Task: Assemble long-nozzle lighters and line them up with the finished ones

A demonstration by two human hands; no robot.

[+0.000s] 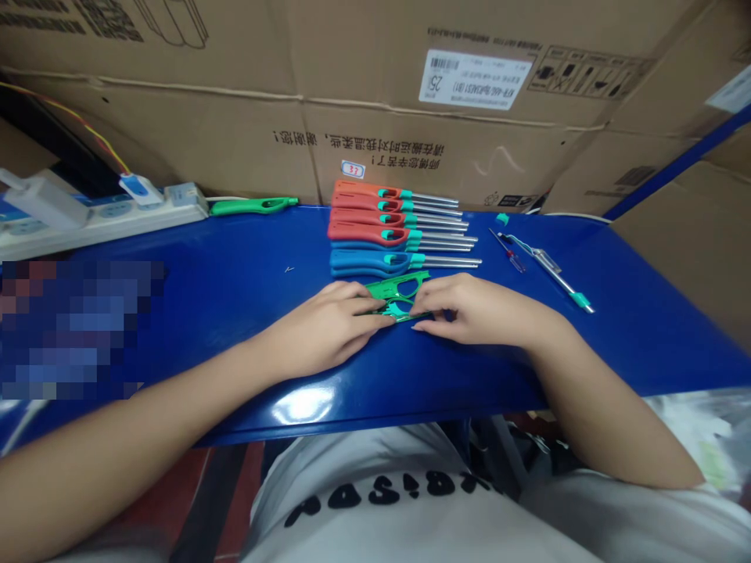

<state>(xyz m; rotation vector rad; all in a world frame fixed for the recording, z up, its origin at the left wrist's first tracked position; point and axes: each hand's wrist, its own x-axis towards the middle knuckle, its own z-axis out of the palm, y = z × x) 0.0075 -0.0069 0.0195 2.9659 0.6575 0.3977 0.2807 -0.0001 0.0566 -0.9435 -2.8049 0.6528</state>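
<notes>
Apparently left hand and right hand are narrowly pinching green casing mid-frame, seating teal piece, next likely needing careful alignment.

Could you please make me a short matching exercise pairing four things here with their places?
Things:
1. Power strip
2. Screwdriver
3. Green shell pieces
4. White label marked 25

Places:
A. At the fingers of the left hand and right hand
B. On the cardboard box
C. Left of the lighters, at the back
D. Right of the lighters, on the blue table

Pairs: 1-C, 2-D, 3-A, 4-B
</notes>
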